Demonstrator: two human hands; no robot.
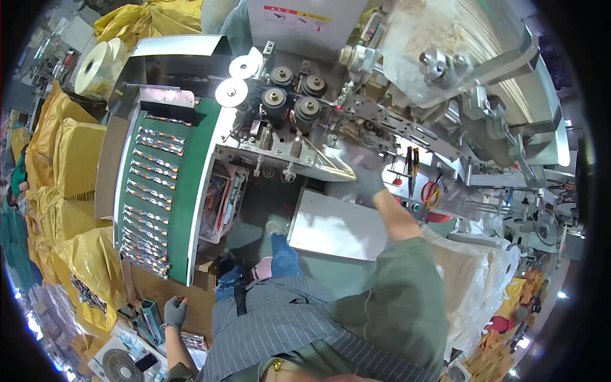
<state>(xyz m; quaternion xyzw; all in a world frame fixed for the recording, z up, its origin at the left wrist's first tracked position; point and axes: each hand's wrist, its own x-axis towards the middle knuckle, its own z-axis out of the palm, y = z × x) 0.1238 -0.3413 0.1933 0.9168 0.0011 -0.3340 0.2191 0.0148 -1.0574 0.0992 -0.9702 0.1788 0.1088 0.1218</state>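
My right hand (pixel 369 183), in a grey glove, reaches to the front edge of the packing machine (pixel 375 121). Its fingers are smeared, beside the ends of thin pale wooden sticks (pixel 331 162); whether they grip these does not show. Low on the left, my left hand (pixel 175 312), also gloved with bare fingertips, is curled closed above a cardboard box (pixel 191 294). What it holds, if anything, is hidden. Slim patterned wrapped packets (pixel 153 169) lie in a row across the green conveyor belt (pixel 197 137), bunched together at its near end.
Black rollers (pixel 273 102) and springs sit on the machine's middle. Pliers (pixel 414 167) and orange-handled scissors (pixel 432 194) lie right of my right hand. A white panel (pixel 337 226) stands below the machine. Yellow sacks (pixel 76 159) line the left; a clear plastic-wrapped stack (pixel 468 280) stands right.
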